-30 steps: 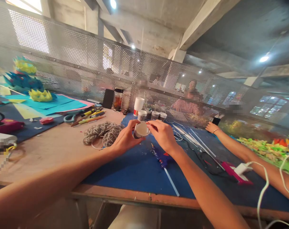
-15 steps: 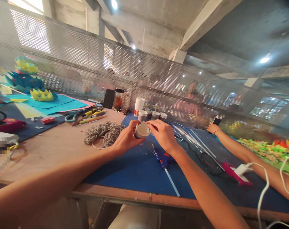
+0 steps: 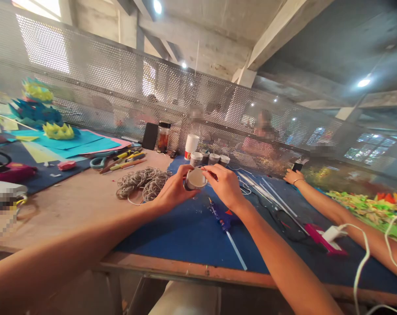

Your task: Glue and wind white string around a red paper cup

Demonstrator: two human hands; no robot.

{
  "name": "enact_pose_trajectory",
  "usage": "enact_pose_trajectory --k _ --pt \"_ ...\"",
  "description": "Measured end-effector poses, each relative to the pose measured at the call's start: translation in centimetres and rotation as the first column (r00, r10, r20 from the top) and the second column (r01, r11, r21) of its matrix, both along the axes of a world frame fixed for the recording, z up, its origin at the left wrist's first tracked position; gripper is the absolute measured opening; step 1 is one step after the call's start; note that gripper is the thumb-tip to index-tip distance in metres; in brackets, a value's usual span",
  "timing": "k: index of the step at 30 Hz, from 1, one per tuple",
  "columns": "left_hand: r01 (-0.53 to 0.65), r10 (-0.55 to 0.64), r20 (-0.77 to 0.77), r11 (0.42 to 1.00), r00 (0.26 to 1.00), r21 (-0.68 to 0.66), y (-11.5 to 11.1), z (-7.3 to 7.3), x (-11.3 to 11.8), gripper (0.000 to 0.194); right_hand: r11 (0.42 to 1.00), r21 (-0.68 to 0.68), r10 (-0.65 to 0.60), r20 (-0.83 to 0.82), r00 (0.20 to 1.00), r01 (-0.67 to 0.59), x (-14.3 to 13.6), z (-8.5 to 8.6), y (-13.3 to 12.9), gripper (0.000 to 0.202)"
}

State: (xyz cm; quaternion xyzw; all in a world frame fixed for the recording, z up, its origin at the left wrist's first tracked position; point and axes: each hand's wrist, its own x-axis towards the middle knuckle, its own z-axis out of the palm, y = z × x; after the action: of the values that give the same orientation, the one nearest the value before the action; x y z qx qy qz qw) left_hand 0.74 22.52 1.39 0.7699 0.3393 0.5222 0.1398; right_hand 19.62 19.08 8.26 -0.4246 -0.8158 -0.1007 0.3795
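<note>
A small paper cup (image 3: 196, 178) is held tilted above the blue mat, its pale inside facing me. My left hand (image 3: 177, 188) is closed around the cup's left side, thumb beneath it. At the right of the rim, my right hand (image 3: 223, 181) pinches with thumb and fingertips; whether a bit of cord is also between them I cannot tell. A heap of grey cord (image 3: 141, 183) lies beside my left hand. Below my right hand, a blue hot glue gun (image 3: 221, 218) rests on the mat with a clear glue stick in its back.
Several small cups (image 3: 214, 158) stand behind my hands, near a white paper cup (image 3: 192, 143) and a lidded jar (image 3: 163, 136). Glue sticks (image 3: 277, 194) and a pink power strip (image 3: 326, 240) lie right. Another person's hand (image 3: 293, 176) holds a phone. Pliers (image 3: 98, 162) lie left.
Almost nothing differs. Both hands keep the same hold on the cup, and the other person's hand with the phone has barely moved.
</note>
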Motion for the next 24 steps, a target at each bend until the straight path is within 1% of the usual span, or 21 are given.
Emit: enact_pose_trajectory --k 8,13,16,20,24 --pt "0.059 -0.056 0.075 0.998 0.996 -0.037 -0.4 0.4 0.1 0.067 1.0 -0.011 0.029 -0.081 0.996 -0.03 -0.2 0.1 -0.4 0.024" --pt "0.089 -0.085 0.09 0.995 0.992 -0.041 -0.2 0.3 0.1 0.078 0.999 -0.028 0.04 -0.111 0.993 -0.043 0.1 0.0 -0.8 0.024" --pt "0.088 -0.084 0.096 0.995 0.992 -0.035 -0.3 0.4 0.1 0.072 0.999 -0.021 0.029 -0.146 0.989 -0.032 0.5 0.0 -1.2 0.024" --pt "0.051 -0.048 0.082 0.998 0.995 -0.03 -0.6 0.7 0.1 0.067 1.0 -0.007 -0.004 -0.187 0.982 0.003 2.0 -0.2 -2.6 0.024" --pt "0.014 -0.014 0.06 1.0 0.998 -0.007 -1.5 1.4 -0.1 0.068 0.998 -0.019 -0.058 -0.227 0.972 0.055 4.4 -1.4 -5.3 0.023"
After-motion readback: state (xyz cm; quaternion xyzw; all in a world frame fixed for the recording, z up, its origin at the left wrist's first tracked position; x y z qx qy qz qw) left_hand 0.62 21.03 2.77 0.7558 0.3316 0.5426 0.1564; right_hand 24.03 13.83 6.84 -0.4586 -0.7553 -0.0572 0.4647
